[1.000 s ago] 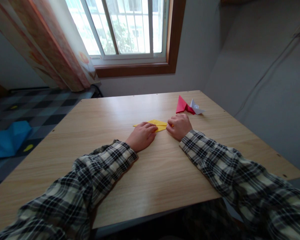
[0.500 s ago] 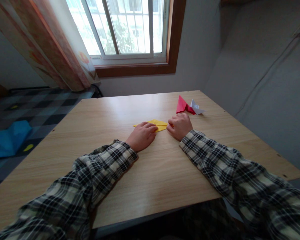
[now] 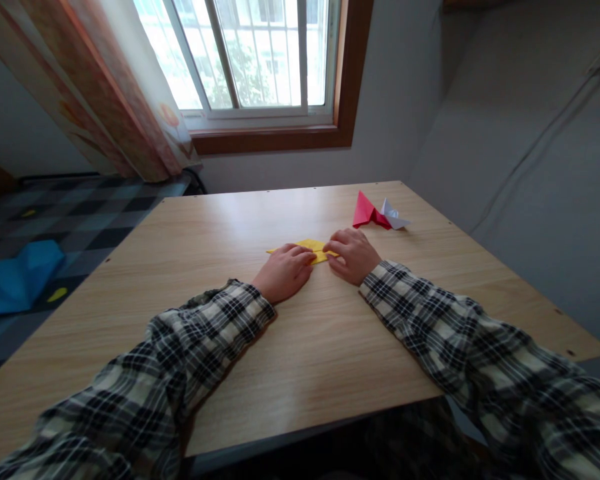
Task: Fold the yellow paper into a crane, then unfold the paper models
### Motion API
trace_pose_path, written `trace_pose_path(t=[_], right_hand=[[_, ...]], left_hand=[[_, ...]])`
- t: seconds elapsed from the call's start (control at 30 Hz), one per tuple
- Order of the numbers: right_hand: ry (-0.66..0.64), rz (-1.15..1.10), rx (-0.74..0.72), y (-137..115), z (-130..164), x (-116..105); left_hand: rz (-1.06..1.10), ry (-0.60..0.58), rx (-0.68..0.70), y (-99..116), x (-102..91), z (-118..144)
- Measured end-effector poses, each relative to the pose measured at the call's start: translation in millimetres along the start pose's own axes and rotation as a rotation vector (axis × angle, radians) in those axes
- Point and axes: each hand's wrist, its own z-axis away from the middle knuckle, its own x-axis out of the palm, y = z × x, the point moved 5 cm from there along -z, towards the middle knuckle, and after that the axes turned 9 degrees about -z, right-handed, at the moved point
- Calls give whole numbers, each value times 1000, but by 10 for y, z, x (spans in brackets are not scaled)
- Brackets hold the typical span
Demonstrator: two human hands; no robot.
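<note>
Left hand (image 3: 283,270) flat, right hand (image 3: 353,253) loosely spread; both pressing yellow paper (image 3: 311,248).

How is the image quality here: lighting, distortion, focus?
Head view: the window is blown out and backlights the scene; wide-angle distortion bends the table edges; yellow paper under the left hand and right hand looks reasonably sharp.
</note>
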Motion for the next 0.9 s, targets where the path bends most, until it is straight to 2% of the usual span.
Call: trace_pose_path(t=[0.07,0.17,0.9], right_hand=[[-70,-57,-92,-49,7,50],[-126,-87,-134,-67,15,89],[-88,84,12,-29,-19,-18]], left_hand=[[15,6,12,5,-4,-2],[19,9,14,8,-11,-3],[-8,-11,-2,14,-23,-2]])
